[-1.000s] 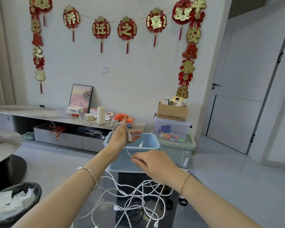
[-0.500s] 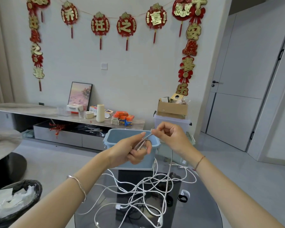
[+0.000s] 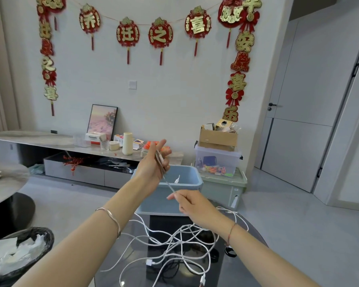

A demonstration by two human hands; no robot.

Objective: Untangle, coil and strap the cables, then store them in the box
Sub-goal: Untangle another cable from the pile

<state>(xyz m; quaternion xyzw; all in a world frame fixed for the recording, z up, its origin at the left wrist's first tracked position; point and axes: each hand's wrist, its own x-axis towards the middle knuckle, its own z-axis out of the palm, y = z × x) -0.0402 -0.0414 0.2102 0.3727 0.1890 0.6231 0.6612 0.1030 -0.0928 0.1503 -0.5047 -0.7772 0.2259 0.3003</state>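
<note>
While the left hand (image 3: 151, 164) grips white cable (image 3: 168, 184) loops, right hand (image 3: 197, 207) fingers pinch the strand below. Blue box (image 3: 188, 176) is just behind them, with a tangle (image 3: 174, 243) beneath on the dark glass tabletop (image 3: 133, 247) over a grey floor (image 3: 71, 195).

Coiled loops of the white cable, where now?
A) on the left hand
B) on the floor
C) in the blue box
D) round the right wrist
A: loops of the white cable lie across the left hand; the right hand pinches the strand below.

Right hand (image 3: 197, 206) drew cable (image 3: 169, 185) down; left hand (image 3: 152, 164) rose.
</note>
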